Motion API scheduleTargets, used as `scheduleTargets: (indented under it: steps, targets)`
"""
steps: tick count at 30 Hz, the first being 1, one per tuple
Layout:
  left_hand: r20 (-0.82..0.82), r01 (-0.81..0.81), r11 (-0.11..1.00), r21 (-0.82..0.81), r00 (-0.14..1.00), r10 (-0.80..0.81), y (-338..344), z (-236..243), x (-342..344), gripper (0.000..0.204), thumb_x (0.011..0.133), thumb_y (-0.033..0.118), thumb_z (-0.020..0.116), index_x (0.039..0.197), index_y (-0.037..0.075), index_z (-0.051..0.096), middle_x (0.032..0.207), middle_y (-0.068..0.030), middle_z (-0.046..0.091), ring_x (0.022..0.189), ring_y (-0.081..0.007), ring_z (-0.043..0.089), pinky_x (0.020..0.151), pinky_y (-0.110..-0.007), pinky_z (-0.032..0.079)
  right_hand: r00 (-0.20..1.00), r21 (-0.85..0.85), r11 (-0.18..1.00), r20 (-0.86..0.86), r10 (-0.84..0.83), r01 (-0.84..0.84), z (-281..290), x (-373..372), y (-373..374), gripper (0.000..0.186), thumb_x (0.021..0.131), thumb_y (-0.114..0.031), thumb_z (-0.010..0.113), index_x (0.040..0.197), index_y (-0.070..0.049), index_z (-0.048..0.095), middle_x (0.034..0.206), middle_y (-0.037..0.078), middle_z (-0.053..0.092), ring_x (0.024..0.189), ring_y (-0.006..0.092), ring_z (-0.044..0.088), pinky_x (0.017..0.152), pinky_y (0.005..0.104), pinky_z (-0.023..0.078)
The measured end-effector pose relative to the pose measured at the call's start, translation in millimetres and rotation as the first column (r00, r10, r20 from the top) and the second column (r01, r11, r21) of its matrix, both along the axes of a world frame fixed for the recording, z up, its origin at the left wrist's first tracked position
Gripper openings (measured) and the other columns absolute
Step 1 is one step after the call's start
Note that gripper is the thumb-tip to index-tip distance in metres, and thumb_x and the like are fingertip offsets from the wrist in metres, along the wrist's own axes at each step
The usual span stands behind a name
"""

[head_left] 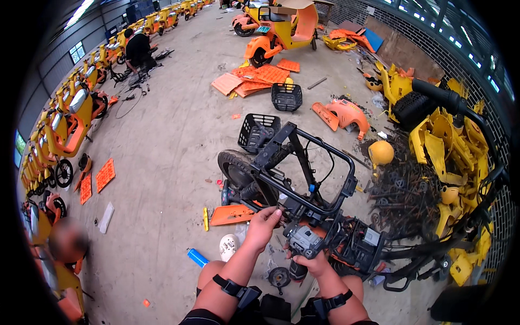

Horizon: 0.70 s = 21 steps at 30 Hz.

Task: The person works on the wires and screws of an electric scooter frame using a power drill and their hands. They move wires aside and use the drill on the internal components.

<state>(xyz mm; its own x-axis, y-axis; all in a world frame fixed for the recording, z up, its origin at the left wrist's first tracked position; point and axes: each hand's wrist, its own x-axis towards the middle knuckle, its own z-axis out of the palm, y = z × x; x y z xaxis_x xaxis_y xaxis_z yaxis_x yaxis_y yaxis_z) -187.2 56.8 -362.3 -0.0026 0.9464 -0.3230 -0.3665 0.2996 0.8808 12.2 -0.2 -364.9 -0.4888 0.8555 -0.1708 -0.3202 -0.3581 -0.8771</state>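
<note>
A stripped black scooter frame [346, 162] lies in front of me, its wheel [238, 169] toward the left. My left hand [264, 225] reaches to the near side of the frame. Its thumb and forefinger are pinched together beside a dark part; anything between them is too small to make out. My right hand [313, 264] is closed round a grey and black cordless power tool [305, 241], just right of my left hand. The tool is close against the frame's lower parts, near an exposed compartment of wires and boxes [357, 246].
An orange panel [233, 214], a blue cylinder [197, 257] and a round metal part [279, 277] lie near my feet. Black baskets [287, 97] stand beyond the frame. Yellow panels [455, 146] and dark metal parts [403, 195] pile up at right. A person [140, 51] crouches far left near parked scooters [73, 116].
</note>
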Motion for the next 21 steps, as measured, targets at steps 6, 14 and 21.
scheduleTargets:
  steps: [6, 14, 21]
  targets:
    - [-0.020, 0.005, 1.000, 0.019, 1.000, -0.005, -7.6, -0.3, 1.1, 0.033, 0.101, 0.023, 0.061, 0.121, -0.002, 0.062, 0.092, -0.0025, 0.063, 0.082, -0.0113, 0.060, 0.078, -0.026, 0.051, 0.999, 0.028, 0.999, 0.021, -0.039, 0.038, 6.6, 3.3, -7.2, 0.062, 0.076, 0.003, 0.061, 0.137, -0.002, 0.050, 0.115, 0.011, 0.066, 0.092, 0.0163, 0.065, 0.083, 0.0322, 0.052]
    - [-0.069, 0.026, 0.999, 0.021, 0.997, -0.024, -18.2, 3.5, 8.5, 0.030, 0.100, 0.020, 0.061, 0.120, -0.004, 0.063, 0.090, -0.0028, 0.062, 0.080, -0.0111, 0.060, 0.077, -0.026, 0.051, 0.998, 0.040, 0.998, 0.015, -0.054, 0.054, 11.0, 7.6, -19.4, 0.063, 0.076, 0.003, 0.059, 0.138, -0.003, 0.050, 0.115, 0.011, 0.066, 0.091, 0.0164, 0.065, 0.082, 0.0318, 0.052]
    - [-0.140, 0.032, 0.998, 0.050, 0.990, -0.025, -31.4, -2.6, 13.3, 0.029, 0.100, 0.017, 0.061, 0.119, -0.004, 0.063, 0.090, -0.0030, 0.062, 0.079, -0.0112, 0.060, 0.076, -0.026, 0.051, 0.998, 0.042, 0.997, 0.000, -0.058, 0.058, 1.7, 14.4, -34.3, 0.062, 0.076, 0.003, 0.060, 0.137, -0.001, 0.050, 0.114, 0.011, 0.066, 0.092, 0.0160, 0.064, 0.084, 0.0325, 0.052]
